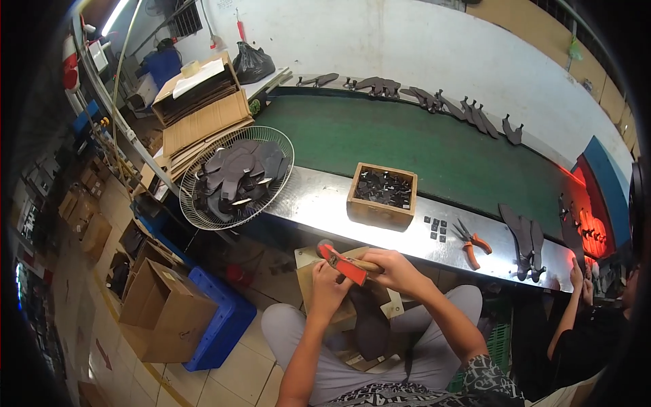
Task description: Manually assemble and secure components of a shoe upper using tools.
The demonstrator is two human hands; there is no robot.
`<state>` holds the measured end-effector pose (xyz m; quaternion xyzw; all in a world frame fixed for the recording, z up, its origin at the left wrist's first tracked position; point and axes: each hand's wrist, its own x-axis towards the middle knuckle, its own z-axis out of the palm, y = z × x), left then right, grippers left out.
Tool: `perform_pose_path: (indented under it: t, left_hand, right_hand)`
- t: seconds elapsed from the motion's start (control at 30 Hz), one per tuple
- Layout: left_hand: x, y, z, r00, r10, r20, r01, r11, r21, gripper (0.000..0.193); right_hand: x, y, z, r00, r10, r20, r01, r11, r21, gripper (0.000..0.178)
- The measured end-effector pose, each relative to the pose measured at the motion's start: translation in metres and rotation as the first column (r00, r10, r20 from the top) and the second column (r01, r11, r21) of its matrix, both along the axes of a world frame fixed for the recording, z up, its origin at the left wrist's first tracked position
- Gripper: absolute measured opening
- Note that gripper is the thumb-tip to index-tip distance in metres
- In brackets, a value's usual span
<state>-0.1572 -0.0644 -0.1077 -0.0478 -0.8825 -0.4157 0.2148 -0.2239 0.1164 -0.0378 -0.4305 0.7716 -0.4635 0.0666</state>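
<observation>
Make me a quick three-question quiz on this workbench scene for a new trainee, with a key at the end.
1. Which hand grips the handle of the red-headed hammer?
2. True or false: the orange-handled pliers lie inside the wooden box.
3. What does the wire basket hold?
A) Cardboard sheets
B) Flat dark pieces
C) Rolls of tape

Key:
1. The right hand.
2. False; they lie on the metal ledge, to the right of the box.
3. B.

Red-headed hammer [344,265] slants — dark piece [371,325] lies near
</observation>
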Motion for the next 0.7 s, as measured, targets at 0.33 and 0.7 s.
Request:
perform_pose_path:
  t: [0.33,0.7]
  left_hand:
    - [0.001,0.0,0.016,0.986,-0.167,0.025,0.147,0.921,0.361,0.026]
    - [0.008,-0.002,0.023,0.995,-0.073,0.064,0.047,0.936,0.349,0.022]
  right_hand:
    - [0.004,0.002,0.001,0.991,-0.017,-0.129,0.029,0.995,0.095,0.028]
    - [0.029,-0.001,0.023,0.992,-0.11,-0.055,0.106,0.992,-0.074,0.032]
